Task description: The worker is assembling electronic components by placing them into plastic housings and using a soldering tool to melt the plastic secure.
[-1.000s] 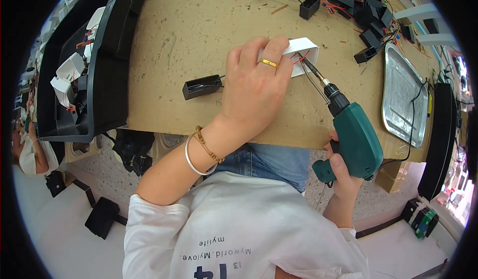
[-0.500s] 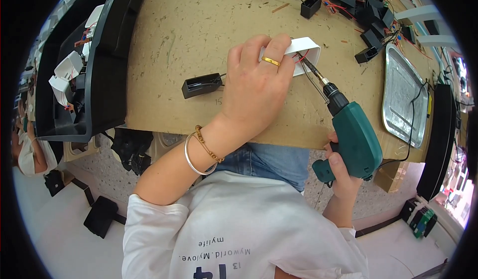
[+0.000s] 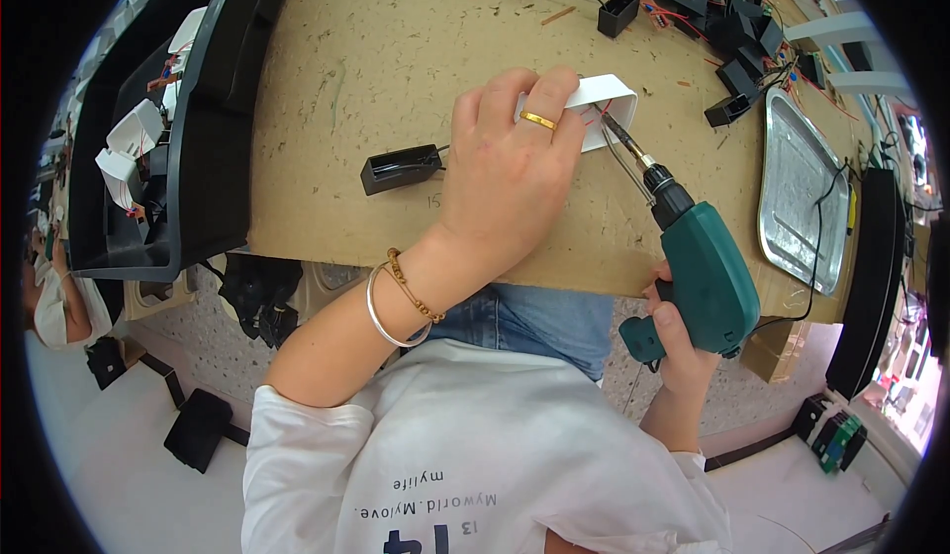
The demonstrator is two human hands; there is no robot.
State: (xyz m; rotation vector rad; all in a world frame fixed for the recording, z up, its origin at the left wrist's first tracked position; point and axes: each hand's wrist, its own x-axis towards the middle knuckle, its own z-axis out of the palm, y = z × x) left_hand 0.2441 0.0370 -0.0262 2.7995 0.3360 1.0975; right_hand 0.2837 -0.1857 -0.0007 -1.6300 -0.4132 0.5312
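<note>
My left hand (image 3: pixel 515 158) is closed around a white plastic housing (image 3: pixel 612 87) over the cardboard-covered bench. Thin red wires show inside the housing's open end. In my right hand (image 3: pixel 675 341) is a green pistol-shaped soldering gun (image 3: pixel 709 267), gripped by its handle. Its metal tip points up and left into the housing's opening, close to the wires; a thin feed tube runs beside the tip. Whether the tip touches a joint I cannot tell. A small black open box (image 3: pixel 401 169) lies just left of my left hand, partly joined to a dark lead that my hand hides.
A large black bin (image 3: pixel 213 138) at the left holds white housings (image 3: pixel 137 131) with wires. Black boxes and red wires (image 3: pixel 732 25) are heaped at the far right. A metal tray (image 3: pixel 804 198) lies at the right, with a black cable across it.
The soldering gun's tip has shifted slightly right inside the housing's opening, and the red wires there sit a little differently. My left hand stays in place.
</note>
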